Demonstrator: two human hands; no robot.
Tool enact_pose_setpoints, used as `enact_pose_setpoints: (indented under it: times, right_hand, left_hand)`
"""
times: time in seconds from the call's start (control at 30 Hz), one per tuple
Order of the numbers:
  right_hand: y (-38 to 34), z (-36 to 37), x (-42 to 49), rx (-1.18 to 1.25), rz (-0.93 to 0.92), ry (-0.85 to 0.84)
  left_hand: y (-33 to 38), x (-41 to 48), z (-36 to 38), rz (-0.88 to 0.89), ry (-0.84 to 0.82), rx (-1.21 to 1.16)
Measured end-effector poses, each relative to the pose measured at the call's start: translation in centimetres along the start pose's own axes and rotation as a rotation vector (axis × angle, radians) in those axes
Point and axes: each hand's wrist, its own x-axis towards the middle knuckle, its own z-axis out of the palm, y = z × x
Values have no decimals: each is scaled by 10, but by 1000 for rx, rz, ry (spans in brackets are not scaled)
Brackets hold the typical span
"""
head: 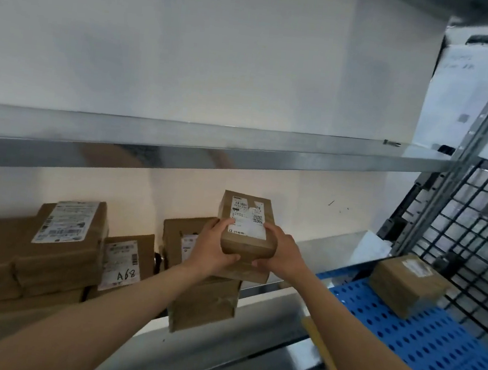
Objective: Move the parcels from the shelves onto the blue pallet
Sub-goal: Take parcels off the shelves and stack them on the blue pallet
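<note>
— Where is the parcel [246, 224]?
— Just above the lower shelf [324, 250]. The left hand [215, 248] and the right hand [280, 255] both grip its near end.
— And the progress?
— Early, I think. One box [407, 285] lies on the blue pallet [430, 349]; many stacked parcels [62, 244] wait on the shelf. Behind is a white wall [191, 43], at the right a wire mesh [478, 239].

Matt brown paper parcels on glossy metal shelves.
The held parcel [247, 230] carries a smooth white paper label; the blue pallet [430, 349] is perforated plastic; black wire mesh [478, 233] beside it.

Black wire mesh [462, 238] stands right of a white wall [191, 43].
</note>
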Motion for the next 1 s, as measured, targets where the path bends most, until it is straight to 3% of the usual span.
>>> enact_pose_setpoints:
  times: [0.5,0.77,1.0]
  right_hand:
    - [179,-168,-44,87,202,157]
    - [269,-235,-87,134,392,328]
    - [340,-255,-125,145,665,489]
  left_hand:
    - [134,63,203,165,-173,-77]
    - [199,92,317,309,-384,-99]
    - [224,114,425,512,-626,-44]
